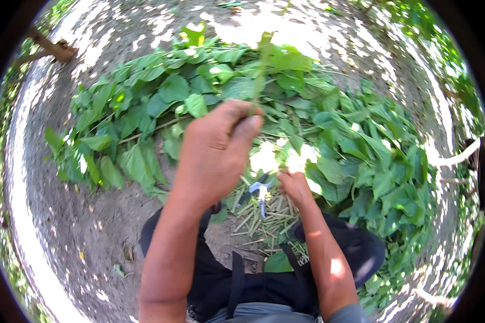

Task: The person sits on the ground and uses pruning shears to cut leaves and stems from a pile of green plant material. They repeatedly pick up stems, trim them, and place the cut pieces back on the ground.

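Left hand [221,148]: pinching slender green plant stem [261,70], blurred.
Stem axis: lengthwise away from body, beyond left hand, the nearer one.
Right hand [293,185]: fingers curled, contents unclear; pale-blue forked shears [261,189] just left.

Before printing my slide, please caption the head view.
Left hand holding a long green stem over broad green leaves, right hand beside a pale-blue tool on short green stalks.

A rough brown wooden limb [59,50] shows against grey-brown, sun-dappled soil [86,226]. Well nearer than the limb lies a small brown dry leaf [127,251]; far to its right, a pale curved bare branch [457,158].
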A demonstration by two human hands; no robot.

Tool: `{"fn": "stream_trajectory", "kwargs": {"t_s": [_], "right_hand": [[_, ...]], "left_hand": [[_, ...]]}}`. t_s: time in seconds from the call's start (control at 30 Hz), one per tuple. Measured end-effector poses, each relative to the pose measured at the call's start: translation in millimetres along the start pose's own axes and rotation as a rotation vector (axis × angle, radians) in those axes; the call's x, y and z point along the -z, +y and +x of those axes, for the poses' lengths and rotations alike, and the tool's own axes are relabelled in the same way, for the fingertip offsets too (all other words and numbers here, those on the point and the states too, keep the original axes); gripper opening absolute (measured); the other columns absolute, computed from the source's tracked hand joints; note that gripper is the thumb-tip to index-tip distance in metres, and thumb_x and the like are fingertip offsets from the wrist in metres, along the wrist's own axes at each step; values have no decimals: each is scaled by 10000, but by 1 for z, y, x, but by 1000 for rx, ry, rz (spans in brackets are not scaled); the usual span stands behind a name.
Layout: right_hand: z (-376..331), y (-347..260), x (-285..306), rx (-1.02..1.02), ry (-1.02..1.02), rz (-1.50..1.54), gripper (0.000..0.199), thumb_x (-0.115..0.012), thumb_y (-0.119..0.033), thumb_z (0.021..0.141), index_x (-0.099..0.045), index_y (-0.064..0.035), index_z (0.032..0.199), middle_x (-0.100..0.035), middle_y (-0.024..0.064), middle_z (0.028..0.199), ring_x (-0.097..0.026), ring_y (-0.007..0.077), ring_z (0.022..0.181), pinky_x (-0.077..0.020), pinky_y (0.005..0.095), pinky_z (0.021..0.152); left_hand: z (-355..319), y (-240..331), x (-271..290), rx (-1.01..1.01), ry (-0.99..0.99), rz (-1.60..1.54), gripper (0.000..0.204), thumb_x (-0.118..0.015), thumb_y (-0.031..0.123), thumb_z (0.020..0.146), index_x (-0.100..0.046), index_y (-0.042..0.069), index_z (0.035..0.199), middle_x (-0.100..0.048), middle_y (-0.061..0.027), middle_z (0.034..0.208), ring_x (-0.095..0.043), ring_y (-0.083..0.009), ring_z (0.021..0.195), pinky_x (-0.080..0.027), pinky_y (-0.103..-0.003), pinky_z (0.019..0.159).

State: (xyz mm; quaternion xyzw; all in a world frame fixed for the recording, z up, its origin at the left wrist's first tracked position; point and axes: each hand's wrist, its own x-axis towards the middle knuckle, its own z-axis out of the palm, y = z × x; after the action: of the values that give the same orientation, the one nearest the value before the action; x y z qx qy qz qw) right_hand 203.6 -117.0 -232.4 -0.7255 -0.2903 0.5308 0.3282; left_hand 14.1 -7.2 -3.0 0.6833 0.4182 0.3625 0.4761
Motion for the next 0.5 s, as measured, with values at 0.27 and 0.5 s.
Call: {"fn": "stream_trajectory", "kwargs": {"t_s": [0.27,0.5], "right_hand": [[-1,113,-68,-22,-106,-539,258,-587,-173,800,-669,62,867,-639,177,718,-623,238,688,-485,391,638],[18,140,-90,-41,-218,-814,283,-591,-185,812,-661,45,961,-652,194,812,-633,260,776,-487,401,701]], "left_hand": [[4,-8,12,-207,93,141,114,-604,85,876,-613,1,953,-611,-156,777,-610,-314,671,-483,-385,608],[3,-9,25,-186,90,194,149,-594,28,779,-531,9,913,-551,-154,802,-580,-374,662,-462,-465,582]]}}
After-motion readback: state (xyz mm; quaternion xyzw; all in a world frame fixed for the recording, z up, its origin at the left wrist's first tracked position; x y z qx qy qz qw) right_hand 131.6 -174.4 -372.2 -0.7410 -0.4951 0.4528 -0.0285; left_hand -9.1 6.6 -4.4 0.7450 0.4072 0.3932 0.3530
